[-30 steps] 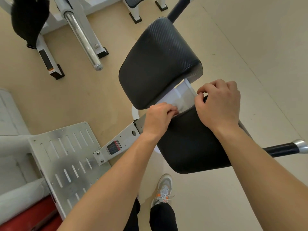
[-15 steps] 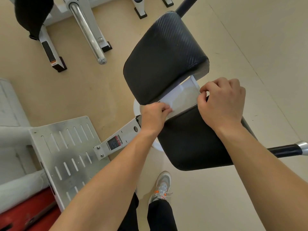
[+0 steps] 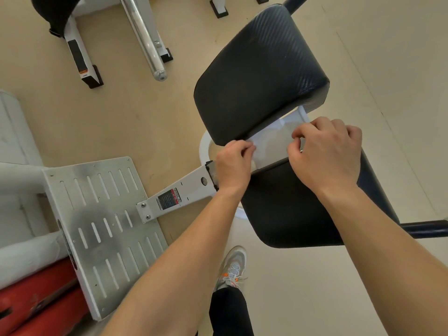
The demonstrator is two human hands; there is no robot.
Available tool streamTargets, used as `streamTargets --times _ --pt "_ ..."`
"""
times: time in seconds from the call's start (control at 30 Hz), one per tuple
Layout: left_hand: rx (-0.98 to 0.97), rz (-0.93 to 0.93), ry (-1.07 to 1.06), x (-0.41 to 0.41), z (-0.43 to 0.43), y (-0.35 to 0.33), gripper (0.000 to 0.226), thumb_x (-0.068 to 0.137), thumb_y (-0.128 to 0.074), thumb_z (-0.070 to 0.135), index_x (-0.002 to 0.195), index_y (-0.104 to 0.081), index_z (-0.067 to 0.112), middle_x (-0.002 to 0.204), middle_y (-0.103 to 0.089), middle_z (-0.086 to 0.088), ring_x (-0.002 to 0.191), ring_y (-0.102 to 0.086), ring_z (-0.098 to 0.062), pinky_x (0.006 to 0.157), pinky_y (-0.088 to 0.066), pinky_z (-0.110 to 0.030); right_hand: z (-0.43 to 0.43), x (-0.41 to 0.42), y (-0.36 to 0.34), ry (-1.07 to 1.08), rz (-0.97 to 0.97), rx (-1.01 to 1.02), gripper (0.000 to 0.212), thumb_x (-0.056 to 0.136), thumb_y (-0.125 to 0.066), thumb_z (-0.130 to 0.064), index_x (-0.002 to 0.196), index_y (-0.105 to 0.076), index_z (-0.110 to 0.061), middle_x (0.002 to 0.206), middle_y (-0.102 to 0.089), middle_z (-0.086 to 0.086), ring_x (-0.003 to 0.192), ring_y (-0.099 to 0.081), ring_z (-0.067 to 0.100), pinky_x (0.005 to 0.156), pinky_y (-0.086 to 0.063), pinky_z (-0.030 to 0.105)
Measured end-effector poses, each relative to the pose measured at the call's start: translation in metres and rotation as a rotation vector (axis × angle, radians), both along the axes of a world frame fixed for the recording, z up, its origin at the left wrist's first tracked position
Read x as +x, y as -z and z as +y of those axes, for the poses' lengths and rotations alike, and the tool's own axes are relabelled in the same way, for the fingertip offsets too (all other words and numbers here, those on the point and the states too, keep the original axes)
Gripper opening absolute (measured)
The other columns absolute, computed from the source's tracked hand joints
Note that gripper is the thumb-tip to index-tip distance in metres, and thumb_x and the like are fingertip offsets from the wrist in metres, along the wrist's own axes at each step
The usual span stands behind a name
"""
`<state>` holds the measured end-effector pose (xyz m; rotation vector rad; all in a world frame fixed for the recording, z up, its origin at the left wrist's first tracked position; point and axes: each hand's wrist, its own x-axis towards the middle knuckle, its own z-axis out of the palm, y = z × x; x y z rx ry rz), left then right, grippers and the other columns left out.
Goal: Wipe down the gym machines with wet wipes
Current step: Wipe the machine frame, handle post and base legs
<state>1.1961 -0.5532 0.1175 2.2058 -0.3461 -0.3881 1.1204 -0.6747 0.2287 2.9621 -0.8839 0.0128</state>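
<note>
A white wet wipe point(image 3: 274, 146) is stretched flat between my two hands, over the gap between the machine's two black pads. My left hand point(image 3: 232, 163) pinches its left edge, and my right hand point(image 3: 327, 154) pinches its right edge. The far black pad point(image 3: 259, 73) tilts away beyond the wipe. The near black pad point(image 3: 291, 209) lies under my right wrist. Part of the wipe is hidden behind my fingers.
A slotted metal footplate point(image 3: 97, 221) joins a white bracket point(image 3: 179, 192) at lower left. A chrome bar point(image 3: 145, 37) and a white machine leg point(image 3: 80, 54) stand on the tan floor at top left. My shoe point(image 3: 232, 267) is below the seat. A black handle point(image 3: 426, 229) sticks out right.
My hands keep their hold on the wipe and have drawn a little closer together. The camera has shifted, so the machine sits slightly higher in the view.
</note>
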Motion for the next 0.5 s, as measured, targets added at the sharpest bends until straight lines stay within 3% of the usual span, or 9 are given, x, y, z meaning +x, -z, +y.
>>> streamTargets --times 0.17,0.4,0.5 --pt "-0.075 -0.014 -0.023 -0.003 -0.012 -0.005 0.02 0.095 -0.067 0.023 0.111 -0.076 0.017 0.106 -0.073 0.004 0.097 -0.062 -0.004 0.083 -0.034 0.001 0.001 0.001 0.001 0.009 -0.007 -0.005 0.025 0.097 -0.05 -0.033 0.101 -0.07 -0.02 0.102 -0.067 0.007 0.094 -0.057 0.026 0.091 -0.041 0.044" --pt "-0.068 -0.044 -0.032 -0.003 -0.012 -0.005 0.019 0.095 -0.068 0.024 0.11 -0.076 0.016 0.102 -0.073 0.003 0.095 -0.065 -0.008 0.087 -0.048 -0.013 0.001 0.002 0.0 0.006 0.001 -0.016 0.025 0.096 -0.049 -0.032 0.098 -0.07 -0.019 0.096 -0.067 0.007 0.09 -0.056 0.025 0.087 -0.04 0.044" --pt "-0.168 -0.101 0.067 -0.001 -0.029 -0.024 0.016 0.091 -0.071 0.019 0.106 -0.078 0.015 0.097 -0.075 0.002 0.09 -0.065 -0.006 0.083 -0.045 -0.011 0.001 0.001 -0.001 0.007 -0.008 -0.019 0.025 0.096 -0.049 -0.033 0.096 -0.069 -0.018 0.093 -0.066 0.006 0.086 -0.056 0.024 0.085 -0.04 0.044"
